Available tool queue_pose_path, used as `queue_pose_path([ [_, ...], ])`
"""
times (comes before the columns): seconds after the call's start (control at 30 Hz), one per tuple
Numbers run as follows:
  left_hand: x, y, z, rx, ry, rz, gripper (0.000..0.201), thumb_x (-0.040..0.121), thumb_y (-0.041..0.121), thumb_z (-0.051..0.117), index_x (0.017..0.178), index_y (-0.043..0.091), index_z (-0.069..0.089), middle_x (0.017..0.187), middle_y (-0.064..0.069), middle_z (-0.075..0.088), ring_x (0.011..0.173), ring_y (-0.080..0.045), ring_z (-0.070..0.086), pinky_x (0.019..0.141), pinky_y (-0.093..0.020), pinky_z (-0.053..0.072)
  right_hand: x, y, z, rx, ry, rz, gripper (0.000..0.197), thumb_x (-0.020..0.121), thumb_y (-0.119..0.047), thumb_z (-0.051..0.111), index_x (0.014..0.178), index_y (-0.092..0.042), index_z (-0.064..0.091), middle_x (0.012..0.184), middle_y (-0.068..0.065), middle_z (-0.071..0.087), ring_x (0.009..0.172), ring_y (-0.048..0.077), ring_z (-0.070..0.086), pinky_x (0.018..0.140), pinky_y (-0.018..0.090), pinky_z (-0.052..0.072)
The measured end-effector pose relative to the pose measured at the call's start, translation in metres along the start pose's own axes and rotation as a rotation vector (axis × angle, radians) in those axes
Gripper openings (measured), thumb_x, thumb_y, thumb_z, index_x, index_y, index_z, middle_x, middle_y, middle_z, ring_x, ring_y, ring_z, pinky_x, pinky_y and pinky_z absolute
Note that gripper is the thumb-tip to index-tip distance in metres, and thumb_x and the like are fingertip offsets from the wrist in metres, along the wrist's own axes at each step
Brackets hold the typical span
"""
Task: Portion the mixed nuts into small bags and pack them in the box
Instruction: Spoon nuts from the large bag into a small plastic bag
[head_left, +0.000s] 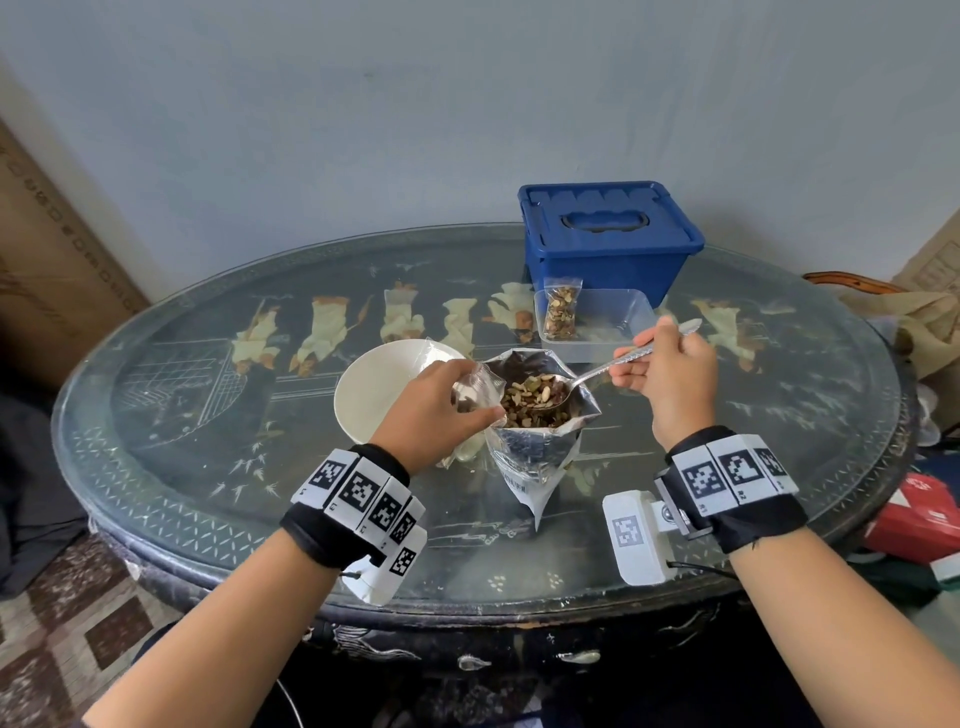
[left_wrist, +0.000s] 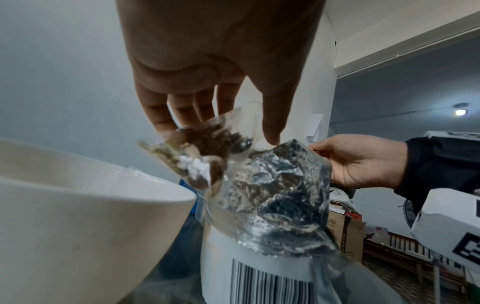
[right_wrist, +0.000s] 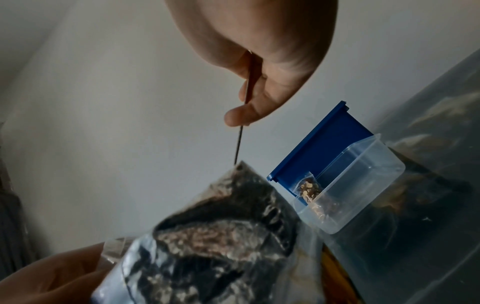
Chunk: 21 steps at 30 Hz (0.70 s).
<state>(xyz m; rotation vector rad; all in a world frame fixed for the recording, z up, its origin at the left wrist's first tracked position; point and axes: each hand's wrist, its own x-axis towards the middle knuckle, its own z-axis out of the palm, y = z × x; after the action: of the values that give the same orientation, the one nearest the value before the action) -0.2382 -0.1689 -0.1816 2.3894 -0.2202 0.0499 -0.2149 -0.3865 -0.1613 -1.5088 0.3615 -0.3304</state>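
A silver foil pouch (head_left: 535, 462) of mixed nuts stands open at the table's middle. My left hand (head_left: 441, 400) pinches a small clear bag (head_left: 475, 389) at the pouch's left rim; some nuts lie in the small clear bag (left_wrist: 205, 152). My right hand (head_left: 665, 364) grips a metal spoon (head_left: 597, 370) by its handle, its bowl heaped with nuts over the pouch mouth. In the right wrist view the spoon (right_wrist: 242, 123) shows edge-on above the pouch (right_wrist: 221, 236). A filled small bag (head_left: 561, 309) leans in a clear tray (head_left: 623, 312). Behind it stands the blue box (head_left: 608, 234), lid on.
A white bowl (head_left: 379, 384) sits left of the pouch, close to my left hand. The oval glass-topped table (head_left: 208, 415) has its edge near my wrists. Cardboard leans at the far left, and a red item (head_left: 919, 514) lies off the table's right side.
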Motion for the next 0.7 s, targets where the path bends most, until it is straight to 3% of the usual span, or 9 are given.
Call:
queue_pose_path([
  [0.17, 0.005, 0.004, -0.004, 0.083, -0.069, 0.019, 0.063, 0.080, 0.041, 0.067, 0.132, 0.013, 0.046, 0.123, -0.002, 0.052, 0.086, -0.007, 0.049, 0.076, -0.015, 0.035, 0.004, -0.006, -0.005, 0.045, 0.035, 0.002, 0.036, 0.102, -0.024, 0.033, 0.073, -0.009, 0.049, 0.067, 0.013, 0.061, 0.040, 0.009, 0.058, 0.041, 0.019, 0.047],
  [0.53, 0.017, 0.020, -0.008, 0.154, -0.142, 0.058, 0.048, 0.079, 0.039, 0.069, 0.119, 0.016, 0.054, 0.103, 0.006, 0.049, 0.084, -0.007, 0.045, 0.075, -0.017, 0.032, -0.002, -0.026, 0.000, 0.077, -0.013, -0.033, 0.037, 0.102, -0.026, 0.034, 0.073, -0.010, 0.050, 0.064, 0.010, 0.061, 0.042, 0.011, 0.059, 0.044, 0.021, 0.048],
  [0.7, 0.020, 0.026, -0.005, 0.167, -0.168, 0.055, 0.055, 0.078, 0.040, 0.069, 0.124, 0.015, 0.051, 0.115, -0.001, 0.052, 0.092, -0.011, 0.046, 0.079, -0.019, 0.035, -0.002, -0.026, 0.006, 0.043, -0.025, -0.062, 0.037, 0.101, -0.026, 0.035, 0.072, -0.010, 0.051, 0.064, 0.010, 0.062, 0.042, 0.011, 0.059, 0.044, 0.022, 0.049],
])
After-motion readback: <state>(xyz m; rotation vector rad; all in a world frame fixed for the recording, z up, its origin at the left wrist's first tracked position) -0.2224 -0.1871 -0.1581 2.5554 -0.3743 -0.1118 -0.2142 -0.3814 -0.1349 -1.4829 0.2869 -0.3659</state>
